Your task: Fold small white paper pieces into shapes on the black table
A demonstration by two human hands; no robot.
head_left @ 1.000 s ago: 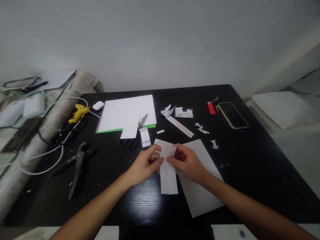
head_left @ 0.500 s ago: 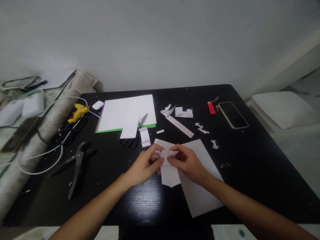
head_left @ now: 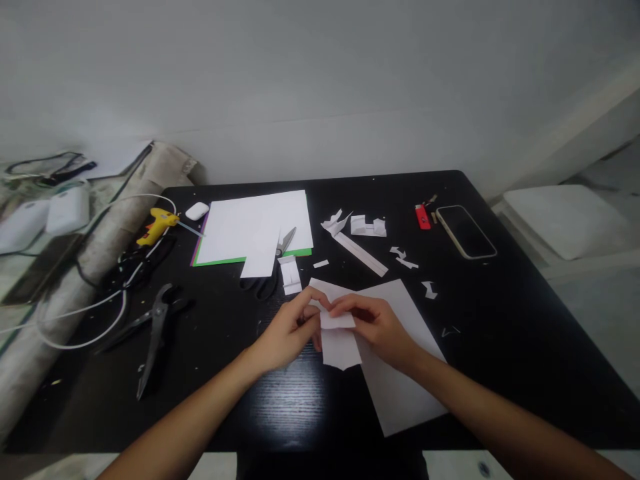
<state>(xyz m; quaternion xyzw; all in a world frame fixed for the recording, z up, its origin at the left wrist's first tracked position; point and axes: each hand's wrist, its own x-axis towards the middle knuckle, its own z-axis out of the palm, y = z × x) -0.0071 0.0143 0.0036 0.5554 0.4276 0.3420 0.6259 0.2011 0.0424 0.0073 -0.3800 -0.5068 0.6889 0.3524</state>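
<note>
Both hands meet on a small cut piece of white paper (head_left: 341, 350) with a notched lower edge. A flap of it is folded over toward me. My left hand (head_left: 291, 331) grips its left side, index finger and thumb at the flap. From the right, my right hand (head_left: 379, 327) pinches the upper right part, its index fingertip near the left one. Beneath, a larger white sheet (head_left: 400, 393) lies slanted on the black table, partly covered by my right hand and forearm. Just beyond my left hand is a small folded paper piece (head_left: 290, 275).
Scissors (head_left: 286, 241) lie partly under paper, by a stack of sheets (head_left: 250, 223). Folded paper (head_left: 360, 253) and scraps (head_left: 429, 289) are scattered right of centre. A red lighter (head_left: 423, 217) and phone (head_left: 467, 231) lie far right; pliers (head_left: 158, 320) and a yellow glue gun (head_left: 157, 225), left.
The upper part of the small paper has been folded down toward me as a flap. My right index finger has moved left, close to my left fingertip.
</note>
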